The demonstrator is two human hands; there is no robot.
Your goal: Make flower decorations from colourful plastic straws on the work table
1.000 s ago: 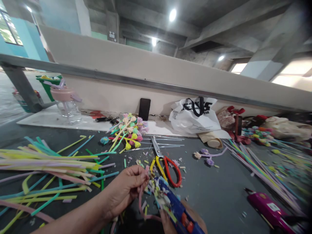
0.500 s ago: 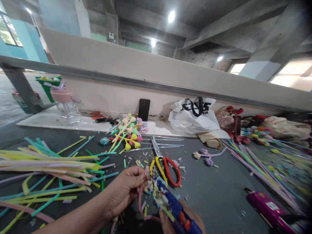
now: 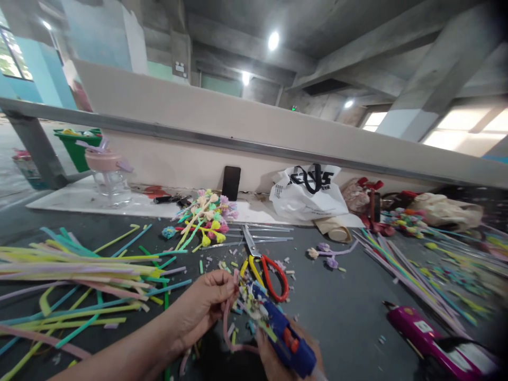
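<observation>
Blue glue gun (image 3: 283, 333) slightly lower; hands closed: pink stem (image 3: 229, 317), gun.

Right hand (image 3: 278, 360) is mostly covered by the blue glue gun (image 3: 278, 330) and cut off by the bottom edge. The pink glue gun (image 3: 436, 346) smears into blur at the corner.
</observation>
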